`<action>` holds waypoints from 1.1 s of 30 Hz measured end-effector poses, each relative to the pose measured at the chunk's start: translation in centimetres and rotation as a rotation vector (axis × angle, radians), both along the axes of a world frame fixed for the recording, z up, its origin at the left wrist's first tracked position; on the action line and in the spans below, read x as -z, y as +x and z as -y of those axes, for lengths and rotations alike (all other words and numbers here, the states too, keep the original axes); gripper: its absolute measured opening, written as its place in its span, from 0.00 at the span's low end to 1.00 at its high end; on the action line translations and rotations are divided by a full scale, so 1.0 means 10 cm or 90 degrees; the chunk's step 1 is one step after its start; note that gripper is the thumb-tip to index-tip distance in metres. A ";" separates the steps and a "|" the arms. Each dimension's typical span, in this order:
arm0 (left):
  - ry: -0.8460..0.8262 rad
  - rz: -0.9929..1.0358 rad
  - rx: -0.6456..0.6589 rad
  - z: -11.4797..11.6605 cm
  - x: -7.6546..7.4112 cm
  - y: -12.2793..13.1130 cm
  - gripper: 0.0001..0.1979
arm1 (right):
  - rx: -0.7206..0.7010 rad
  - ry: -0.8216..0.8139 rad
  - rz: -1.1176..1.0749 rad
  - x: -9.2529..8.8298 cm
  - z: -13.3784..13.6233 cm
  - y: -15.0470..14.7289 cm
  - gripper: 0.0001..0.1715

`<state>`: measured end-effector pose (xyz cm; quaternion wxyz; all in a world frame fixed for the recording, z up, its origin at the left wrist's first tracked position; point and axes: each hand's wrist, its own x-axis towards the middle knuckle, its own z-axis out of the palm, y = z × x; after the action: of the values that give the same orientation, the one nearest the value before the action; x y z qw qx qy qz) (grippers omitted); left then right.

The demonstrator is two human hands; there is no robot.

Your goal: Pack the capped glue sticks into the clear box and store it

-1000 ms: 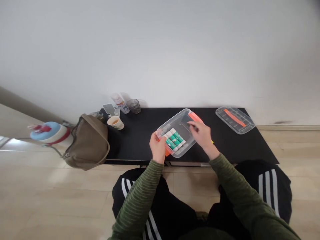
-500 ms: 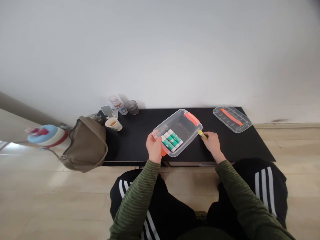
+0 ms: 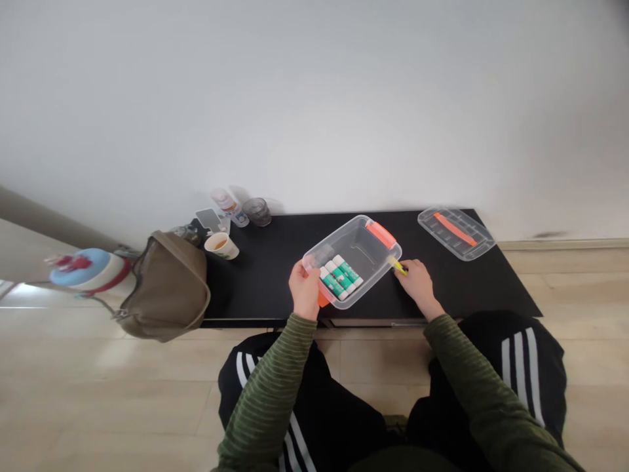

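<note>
My left hand grips the near left end of a clear plastic box with orange latches, fingers closed on its rim. Inside the box, three green and white tubes lie side by side against the left end. Closed around a small yellow item, my right hand is at the box's right corner; the item's tip meets or overlaps the rim. The box's clear lid, with an orange handle, lies at the right back of the black table.
At the table's left stand a paper cup with a drink, a dark glass, a white bottle and a grey and white flat item. A brown bag and a blue-lidded container are farther left. A wall rises behind.
The box has shifted slightly right with my left hand. The yellow item now sits closer against the box's right corner. My right hand has barely moved.
</note>
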<state>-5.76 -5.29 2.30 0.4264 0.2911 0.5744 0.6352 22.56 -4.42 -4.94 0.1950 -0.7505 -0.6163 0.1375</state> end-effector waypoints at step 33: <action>0.052 0.027 0.276 -0.19 0.06 0.52 0.18 | -0.166 -0.310 0.220 -1.01 -0.11 -0.40 0.21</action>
<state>-0.58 -3.43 1.73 0.5529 0.4110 0.4632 0.5575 18.56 -3.29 5.21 -0.1166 -0.7019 -0.6804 0.1753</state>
